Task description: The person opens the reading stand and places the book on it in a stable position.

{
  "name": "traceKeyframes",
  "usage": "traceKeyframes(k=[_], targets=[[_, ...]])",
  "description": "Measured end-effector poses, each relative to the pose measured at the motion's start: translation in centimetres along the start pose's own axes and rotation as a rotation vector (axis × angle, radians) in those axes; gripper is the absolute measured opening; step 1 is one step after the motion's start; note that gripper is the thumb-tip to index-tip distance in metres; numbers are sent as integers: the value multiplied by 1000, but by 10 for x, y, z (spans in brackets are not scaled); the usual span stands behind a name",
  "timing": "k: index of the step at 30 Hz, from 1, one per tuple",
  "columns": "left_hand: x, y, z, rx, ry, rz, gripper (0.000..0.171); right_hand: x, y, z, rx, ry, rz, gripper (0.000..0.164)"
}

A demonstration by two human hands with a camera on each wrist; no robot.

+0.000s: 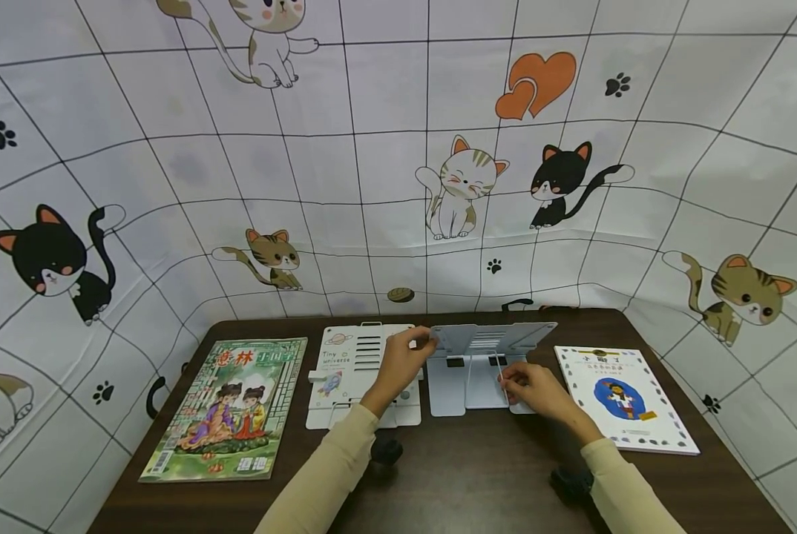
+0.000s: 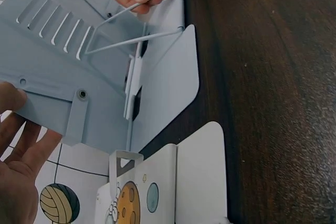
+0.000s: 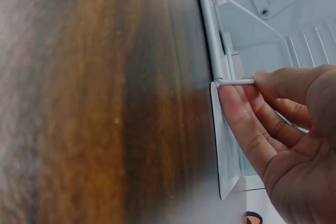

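A grey metal book stand (image 1: 448, 389) stands half unfolded on the table, its back panel (image 1: 452, 339) tilted up from the base. My left hand (image 1: 401, 365) pinches the panel's left edge; in the left wrist view the thumb lies on one face and the fingers (image 2: 37, 150) are behind it. Low on the right, my right hand (image 1: 537, 387) pinches the stand's thin wire support (image 3: 236, 82) between thumb and fingers. The left wrist view shows this bent wire running between base and slotted panel. Left of it lies a white printed book stand (image 1: 338, 374), folded flat, partly behind my left forearm.
A green illustrated magazine (image 1: 228, 415) lies at the table's left. To the right is a white-covered book (image 1: 622, 397) with a blue circle. Behind the dark wooden table (image 1: 465, 482) hangs a cat-patterned cloth (image 1: 385, 170).
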State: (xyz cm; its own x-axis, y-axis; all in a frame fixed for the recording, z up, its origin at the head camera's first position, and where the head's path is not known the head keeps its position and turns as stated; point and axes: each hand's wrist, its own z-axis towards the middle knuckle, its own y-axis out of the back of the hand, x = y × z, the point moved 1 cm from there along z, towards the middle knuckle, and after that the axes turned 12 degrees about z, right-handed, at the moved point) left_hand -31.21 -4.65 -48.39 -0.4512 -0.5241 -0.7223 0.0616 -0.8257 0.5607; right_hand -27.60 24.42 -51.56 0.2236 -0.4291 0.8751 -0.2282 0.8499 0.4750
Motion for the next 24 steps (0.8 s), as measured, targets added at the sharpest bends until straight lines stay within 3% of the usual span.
traceKeyframes(k=[13,21,24], targets=[[-3,1,-7,4,-83,37,9,-2,-1,1,1,-38,28,16],[0,-2,-6,8,-38,29,9,2,1,-2,-29,-63,23,17],[2,-2,-6,15,-29,15,10,4,6,-5,-90,-54,55,18]])
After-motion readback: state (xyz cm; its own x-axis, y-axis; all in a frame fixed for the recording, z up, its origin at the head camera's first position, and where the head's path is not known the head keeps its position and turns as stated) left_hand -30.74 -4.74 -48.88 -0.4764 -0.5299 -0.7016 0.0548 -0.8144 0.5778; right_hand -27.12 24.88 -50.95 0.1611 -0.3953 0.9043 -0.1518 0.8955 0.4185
